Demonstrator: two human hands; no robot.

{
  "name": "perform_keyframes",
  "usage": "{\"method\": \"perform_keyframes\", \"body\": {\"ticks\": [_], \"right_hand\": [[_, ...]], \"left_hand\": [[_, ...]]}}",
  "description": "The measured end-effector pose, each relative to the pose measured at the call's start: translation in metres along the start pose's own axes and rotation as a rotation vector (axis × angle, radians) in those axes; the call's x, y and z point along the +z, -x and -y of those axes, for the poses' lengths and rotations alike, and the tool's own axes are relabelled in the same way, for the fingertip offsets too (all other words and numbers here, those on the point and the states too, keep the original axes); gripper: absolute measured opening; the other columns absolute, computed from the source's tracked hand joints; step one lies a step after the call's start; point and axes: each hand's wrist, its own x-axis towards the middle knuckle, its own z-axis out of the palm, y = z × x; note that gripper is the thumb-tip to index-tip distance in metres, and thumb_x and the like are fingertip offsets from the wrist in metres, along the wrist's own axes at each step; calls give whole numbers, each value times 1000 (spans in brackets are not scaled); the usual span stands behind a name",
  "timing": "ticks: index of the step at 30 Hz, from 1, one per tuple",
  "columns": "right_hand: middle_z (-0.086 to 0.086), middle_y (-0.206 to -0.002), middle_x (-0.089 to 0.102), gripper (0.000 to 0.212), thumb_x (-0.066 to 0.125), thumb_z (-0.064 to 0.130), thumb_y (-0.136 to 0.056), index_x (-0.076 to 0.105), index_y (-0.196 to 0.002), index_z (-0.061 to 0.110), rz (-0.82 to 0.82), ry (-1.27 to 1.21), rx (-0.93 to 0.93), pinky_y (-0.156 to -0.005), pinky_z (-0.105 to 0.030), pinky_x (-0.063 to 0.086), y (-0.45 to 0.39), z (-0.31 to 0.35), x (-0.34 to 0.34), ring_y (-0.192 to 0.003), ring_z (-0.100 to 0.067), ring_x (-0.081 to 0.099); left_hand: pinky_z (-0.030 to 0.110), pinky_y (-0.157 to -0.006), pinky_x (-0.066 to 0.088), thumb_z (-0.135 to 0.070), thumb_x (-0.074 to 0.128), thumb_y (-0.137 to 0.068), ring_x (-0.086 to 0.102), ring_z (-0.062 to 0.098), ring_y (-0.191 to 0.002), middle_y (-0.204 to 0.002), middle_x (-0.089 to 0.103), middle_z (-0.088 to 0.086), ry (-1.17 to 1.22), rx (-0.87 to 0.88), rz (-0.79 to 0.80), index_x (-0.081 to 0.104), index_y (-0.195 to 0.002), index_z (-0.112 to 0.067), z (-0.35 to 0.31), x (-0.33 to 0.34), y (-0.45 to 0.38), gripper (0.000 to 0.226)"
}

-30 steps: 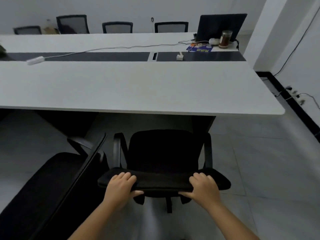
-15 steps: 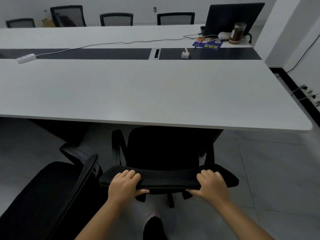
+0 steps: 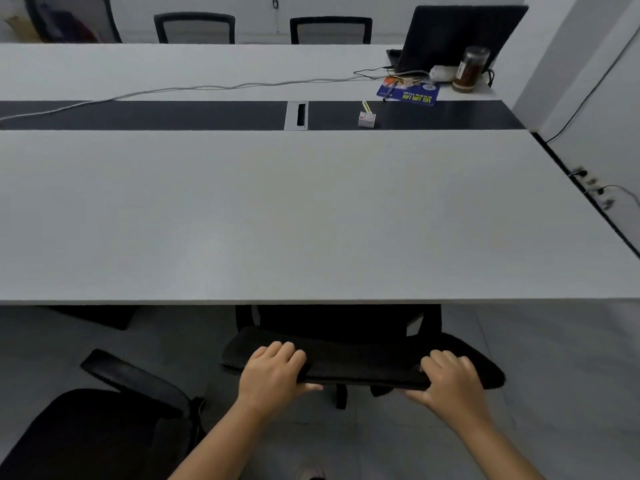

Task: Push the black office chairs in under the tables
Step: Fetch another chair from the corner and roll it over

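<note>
Left hand point(image 3: 273, 375) and right hand point(image 3: 450, 382) are both clamping the chair point(image 3: 360, 367) backrest top, seat already going under the table point(image 3: 311, 216). Keep pushing straight, evenly, armrests clearing the edge; second chair point(image 3: 104, 420) is waiting at left.

Table point(image 3: 311, 216): long, pale grey top, dark strip point(image 3: 173, 115) running across it at 12 o'clock, with a grommet point(image 3: 297, 115) set in the strip. On the strip, at 1 o'clock: small white box point(image 3: 366, 119). Far corner, 1 to 2 o'clock: laptop point(image 3: 457, 36), open; jar point(image 3: 470, 69), dark contents; blue leaflet point(image 3: 408, 93); white mouse point(image 3: 441, 72). Cable point(image 3: 207, 88) runs from laptop toward 10 o'clock.

Floor point(image 3: 554, 358): grey tiles, carrying black chairs.
</note>
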Motion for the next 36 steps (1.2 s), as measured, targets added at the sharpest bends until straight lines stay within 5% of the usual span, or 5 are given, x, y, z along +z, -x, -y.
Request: {"method": "perform_keyframes", "body": {"ticks": [11,16,24,32,36], "right_hand": [[-3,-44,46,74,29,71,-81,48,-44,10,-2,8,4,-51,-29,20,-48,-26,23,-36,-21,46],[-2,-46,48,79,15,70,-85,51,-46,11,91,-43,-10,-52,-27,23,-45,-29,21,-38,-22,48],[14,-86,56,36,80,41,-63,68,-91,22,646,-500,36,-75,-17,38,-63,-37,3,-92,-9,56],[-14,-92,69,65,30,49,-94,72,-84,-1,376,-719,-633,-93,-21,36,-72,61,-13,-98,-18,53],[-13,-99,65,23,65,15,-83,69,-91,-5,489,-837,-758,-96,-12,34,-42,108,-13,-99,-12,49]], "left_hand": [[28,-58,27,-65,8,-88,53,16,-40,-46,54,-3,116,-55,-182,58,-47,-18,14,22,-42,80],[27,-59,28,-69,15,-85,53,14,-42,-47,54,-5,130,-71,-133,59,-49,-20,11,25,-38,75],[17,-66,39,-70,73,-44,65,7,-61,-64,68,-11,213,-258,17,70,-61,-24,-8,-3,-26,49],[22,-86,41,-9,69,-69,50,4,-96,-98,69,8,423,-1157,-294,71,-90,-7,-115,-34,72,21],[-5,-77,38,8,60,-82,55,-12,-94,-99,60,1,556,-1814,-741,57,-98,-20,-162,-49,133,32]]}}
